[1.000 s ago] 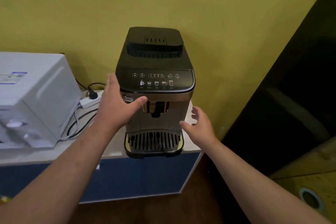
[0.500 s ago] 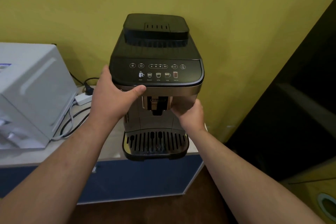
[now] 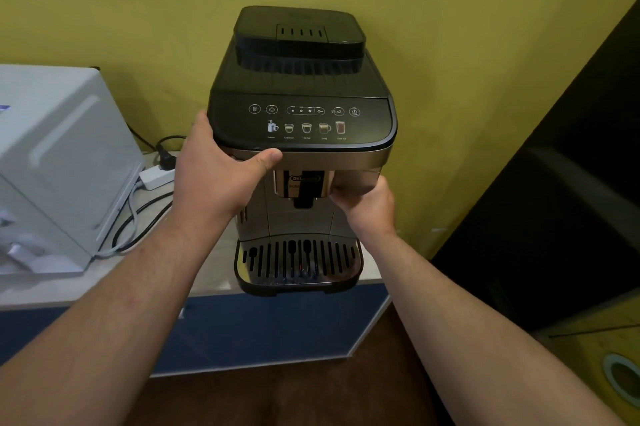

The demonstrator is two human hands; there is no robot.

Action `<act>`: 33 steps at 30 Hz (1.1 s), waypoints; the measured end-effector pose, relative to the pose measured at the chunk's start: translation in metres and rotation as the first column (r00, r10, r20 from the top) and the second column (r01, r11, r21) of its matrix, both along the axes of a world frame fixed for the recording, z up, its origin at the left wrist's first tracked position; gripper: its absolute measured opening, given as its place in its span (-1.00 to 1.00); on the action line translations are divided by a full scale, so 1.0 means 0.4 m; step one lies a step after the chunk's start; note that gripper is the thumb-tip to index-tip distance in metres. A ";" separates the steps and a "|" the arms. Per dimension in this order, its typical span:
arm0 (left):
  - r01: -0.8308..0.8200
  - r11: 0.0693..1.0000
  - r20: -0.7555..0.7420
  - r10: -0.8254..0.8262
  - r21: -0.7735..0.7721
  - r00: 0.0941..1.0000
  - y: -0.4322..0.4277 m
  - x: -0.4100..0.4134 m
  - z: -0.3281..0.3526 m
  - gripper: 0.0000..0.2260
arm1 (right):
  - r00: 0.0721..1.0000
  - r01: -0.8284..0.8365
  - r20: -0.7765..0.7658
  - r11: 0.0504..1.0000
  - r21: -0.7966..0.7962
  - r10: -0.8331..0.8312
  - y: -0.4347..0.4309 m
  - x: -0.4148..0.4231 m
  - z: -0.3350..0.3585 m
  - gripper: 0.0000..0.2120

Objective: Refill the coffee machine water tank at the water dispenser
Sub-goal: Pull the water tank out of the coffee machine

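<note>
**Gripping the coffee machine on the desk**

Stands upright at the desk's right end, back to the yellow wall, drip tray at the front edge. Held at the upper left corner by the left hand, thumb across the front. Clasped under the right front by the right hand, fingers curled. White power strip further left.

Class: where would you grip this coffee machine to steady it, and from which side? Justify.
I'd grip the coffee machine at its front left corner, coming from the left. The black top overhangs the silver body there, giving a ledge: the left hand wraps it, thumb across the front.
</note>
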State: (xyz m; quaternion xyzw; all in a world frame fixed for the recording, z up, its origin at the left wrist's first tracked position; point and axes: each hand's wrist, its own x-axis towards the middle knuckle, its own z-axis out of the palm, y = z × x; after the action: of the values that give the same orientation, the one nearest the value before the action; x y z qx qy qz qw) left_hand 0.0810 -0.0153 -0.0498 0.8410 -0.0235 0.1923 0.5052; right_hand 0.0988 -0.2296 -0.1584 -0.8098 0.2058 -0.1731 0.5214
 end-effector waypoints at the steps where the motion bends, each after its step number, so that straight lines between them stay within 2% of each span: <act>1: -0.001 1.000 0.000 0.001 0.000 1.000 -0.001 -0.001 0.001 -0.36 | 1.000 0.010 0.004 1.000 -0.002 -0.010 0.003 -0.005 0.001 -0.47; 8: 0.007 1.000 0.003 -0.007 0.011 1.000 0.001 0.001 0.000 -0.38 | 0.999 0.031 0.021 0.998 0.059 -0.033 0.020 -0.034 0.007 -0.48; 16: 0.006 1.000 0.012 -0.006 0.002 1.000 0.003 0.005 -0.005 -0.37 | 0.999 0.032 0.018 0.989 0.147 -0.036 0.029 -0.054 0.003 -0.40; 25: 0.020 1.000 0.006 -0.020 -0.024 1.000 0.007 0.006 -0.006 -0.36 | 0.998 0.057 -0.010 0.987 0.153 -0.056 0.039 -0.083 0.022 -0.51; 33: 0.035 0.999 0.003 -0.035 -0.029 0.999 0.009 0.006 -0.005 -0.38 | 0.997 0.074 -0.041 0.987 0.141 -0.069 0.047 -0.127 0.032 -0.52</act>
State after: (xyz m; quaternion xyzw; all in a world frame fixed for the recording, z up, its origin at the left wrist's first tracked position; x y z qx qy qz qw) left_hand 0.0835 -0.0119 -0.0516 0.8329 -0.0359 0.1848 0.5205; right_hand 0.0478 -0.2108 -0.1455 -0.7657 0.2561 -0.1619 0.5674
